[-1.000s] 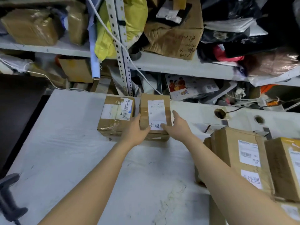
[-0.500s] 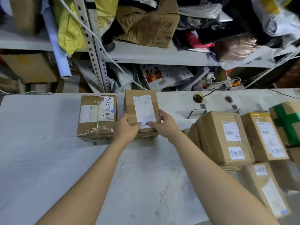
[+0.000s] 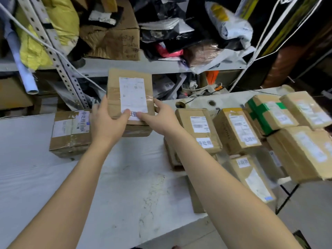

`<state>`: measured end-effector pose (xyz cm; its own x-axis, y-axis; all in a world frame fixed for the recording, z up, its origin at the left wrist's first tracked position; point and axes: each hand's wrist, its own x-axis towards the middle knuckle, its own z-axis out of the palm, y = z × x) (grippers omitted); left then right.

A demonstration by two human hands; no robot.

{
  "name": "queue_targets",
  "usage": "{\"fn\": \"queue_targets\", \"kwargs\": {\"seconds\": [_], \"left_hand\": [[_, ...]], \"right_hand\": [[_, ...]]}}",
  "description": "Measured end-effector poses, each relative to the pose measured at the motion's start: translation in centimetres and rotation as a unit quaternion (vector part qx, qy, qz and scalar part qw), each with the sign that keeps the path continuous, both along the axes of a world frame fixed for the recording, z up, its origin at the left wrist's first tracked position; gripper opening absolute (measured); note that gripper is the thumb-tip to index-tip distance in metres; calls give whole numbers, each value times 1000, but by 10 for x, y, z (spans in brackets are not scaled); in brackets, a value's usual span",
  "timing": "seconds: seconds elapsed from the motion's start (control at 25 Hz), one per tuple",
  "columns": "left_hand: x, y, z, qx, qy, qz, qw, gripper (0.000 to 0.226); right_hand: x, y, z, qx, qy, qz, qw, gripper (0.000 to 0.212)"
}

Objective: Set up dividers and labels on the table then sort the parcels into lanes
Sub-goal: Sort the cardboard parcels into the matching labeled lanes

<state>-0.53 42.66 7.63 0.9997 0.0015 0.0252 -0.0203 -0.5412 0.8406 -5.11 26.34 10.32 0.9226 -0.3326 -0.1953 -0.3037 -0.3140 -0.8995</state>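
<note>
Both hands on one box (image 3: 129, 105).
- left hand (image 3: 107, 121): fingers wrapped round its left edge, thumb on top by the near corner of the label (image 3: 133, 94).
- right hand (image 3: 159, 117): fingers round the right edge, thumb on top at the label's near end.
- So a clenched two-hand grasp on the box. It is tilted, with the far end raised toward the shelf (image 3: 125, 66). Can't tell if its near bottom edge touches the table (image 3: 36, 186).
- Taped shut, contents not visible.

Everything else, relative to that box:
- Just left: second box (image 3: 70, 133), flat on the table. Brown tape, white label on top, sealed, contents hidden.
- Right, near: pile (image 3: 237, 130) of sealed boxes, at least six, some sitting lower than others. Most carry white labels.
- In that pile, toward its far side: green-taped box (image 3: 265, 114), tape crossed over the top. All of the pile is closed, nothing inside shows.
- Behind and above: the shelf, packed full.
  - crushed carton (image 3: 115, 40) straight behind, with a black item with a white tag lying on top
  - yellow bag (image 3: 45, 33) behind-left
  - black bags and grey mailers (image 3: 231, 24) behind-right
- Behind-left: paper roll (image 3: 21, 69) leaning by the shelf's perforated upright.
- Behind-right, under the shelf board: cables (image 3: 201, 90) and small clutter, too tangled to identify.
</note>
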Motion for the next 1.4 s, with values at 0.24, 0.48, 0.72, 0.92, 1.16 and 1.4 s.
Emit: {"fn": "queue_targets", "kwargs": {"seconds": [0.24,0.48,0.72,0.92,1.16,1.4], "left_hand": [[-82,-50,46,14,-70,-17,997,69],[-154,-103,77,25,-102,-33,994,74],[-211,-167,86,-31,-97,-102,990,54],[-238,-209,68,-79,-54,-154,983,59],[-268,-260,42,-104,14,-232,967,78],[-323,-305,4,-78,75,-214,971,92]], "right_hand": [[-85,-65,41,8,-69,25,997,41],[-169,-131,74,28,-97,33,994,42],[-238,-199,95,-3,-82,-26,996,48],[-283,-233,99,-61,-35,-83,994,58],[-334,-274,80,-43,2,-161,986,67],[-380,-327,44,-46,52,-130,989,65]]}}
